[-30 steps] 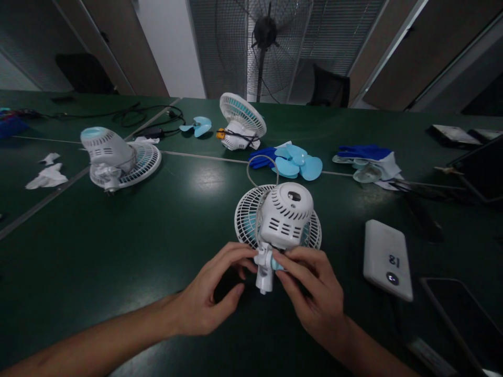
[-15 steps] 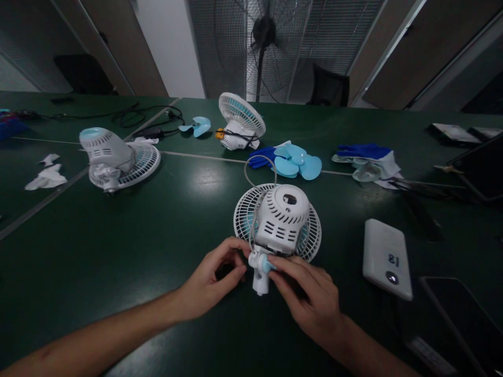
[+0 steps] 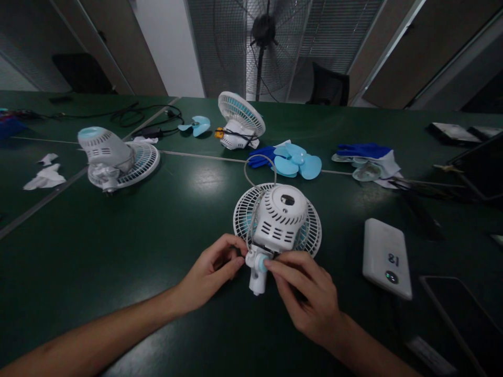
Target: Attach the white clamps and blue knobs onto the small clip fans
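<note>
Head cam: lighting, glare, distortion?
Head view: dim overall, pale glare patches on the green table; right hand and light-blue knob slightly soft but readable; white wall section slants, probably wide-angle distortion; dark device at lower right has low contrast.

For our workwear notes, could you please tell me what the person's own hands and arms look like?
The left hand and the right hand are ungloved, and no ring shows on the visible fingers. The left forearm and right forearm are bare as far as they show, with no sleeve, watch or bracelet in sight.
</note>
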The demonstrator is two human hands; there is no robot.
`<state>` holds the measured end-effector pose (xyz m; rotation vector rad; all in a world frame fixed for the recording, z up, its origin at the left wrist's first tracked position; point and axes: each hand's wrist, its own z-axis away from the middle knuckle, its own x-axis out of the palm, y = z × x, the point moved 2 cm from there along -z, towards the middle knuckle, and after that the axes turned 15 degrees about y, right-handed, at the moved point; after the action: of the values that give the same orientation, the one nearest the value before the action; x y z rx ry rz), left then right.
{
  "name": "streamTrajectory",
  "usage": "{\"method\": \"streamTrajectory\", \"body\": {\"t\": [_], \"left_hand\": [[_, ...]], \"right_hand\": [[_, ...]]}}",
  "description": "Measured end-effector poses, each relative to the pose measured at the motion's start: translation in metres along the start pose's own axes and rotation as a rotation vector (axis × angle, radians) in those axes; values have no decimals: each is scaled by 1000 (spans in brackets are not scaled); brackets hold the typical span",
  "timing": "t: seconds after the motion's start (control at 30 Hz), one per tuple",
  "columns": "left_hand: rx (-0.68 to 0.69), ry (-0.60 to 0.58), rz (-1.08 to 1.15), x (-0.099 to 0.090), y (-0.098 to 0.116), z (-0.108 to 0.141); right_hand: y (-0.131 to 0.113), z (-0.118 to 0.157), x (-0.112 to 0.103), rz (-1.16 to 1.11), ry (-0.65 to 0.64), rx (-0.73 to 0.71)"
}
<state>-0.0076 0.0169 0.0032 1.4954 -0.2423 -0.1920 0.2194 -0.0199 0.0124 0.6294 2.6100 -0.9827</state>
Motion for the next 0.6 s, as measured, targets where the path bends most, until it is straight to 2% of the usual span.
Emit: {"method": "streamTrajectory", "body": {"t": [0.6], "left_hand": [[15, -17, -14, 0, -1, 1]], "right_hand": [[-3, -2, -1, 31, 16, -2]]}}
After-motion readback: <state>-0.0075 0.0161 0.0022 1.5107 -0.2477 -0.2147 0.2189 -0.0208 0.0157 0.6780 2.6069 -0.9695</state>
